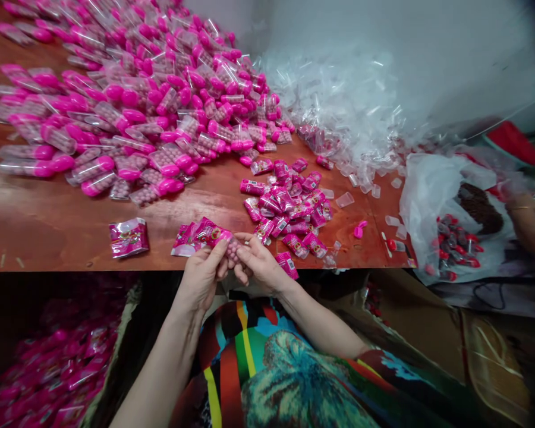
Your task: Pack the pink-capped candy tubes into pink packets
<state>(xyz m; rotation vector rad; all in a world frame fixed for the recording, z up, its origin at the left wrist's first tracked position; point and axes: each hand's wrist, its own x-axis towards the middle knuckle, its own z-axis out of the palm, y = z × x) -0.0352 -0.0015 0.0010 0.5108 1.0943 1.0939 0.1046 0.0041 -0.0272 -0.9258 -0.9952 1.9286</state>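
Over the table's front edge, my left hand (pixel 201 272) and my right hand (pixel 262 266) are both closed on one small clear candy bottle (pixel 233 249) filled with pink balls. Its left end runs up against bright pink printed sleeves (pixel 200 230); whether one is around the bottle, I cannot tell. To the left lies a stack of flat pink sleeves (pixel 129 237). Beyond my right hand is a heap of small bottles in pink printed sleeves (pixel 289 202). A large pile of pink-capped candy bottles (pixel 151 101) covers the table's back left.
Clear plastic cups (pixel 348 101) are heaped at the back right. A white plastic bag (pixel 428 178) holds red-capped pieces (pixel 457 246), with another person's arm (pixel 530 220) beside it. Below the table at left, a box holds pink packs (pixel 57 368). The wooden table (pixel 62 226) ends near my wrists.
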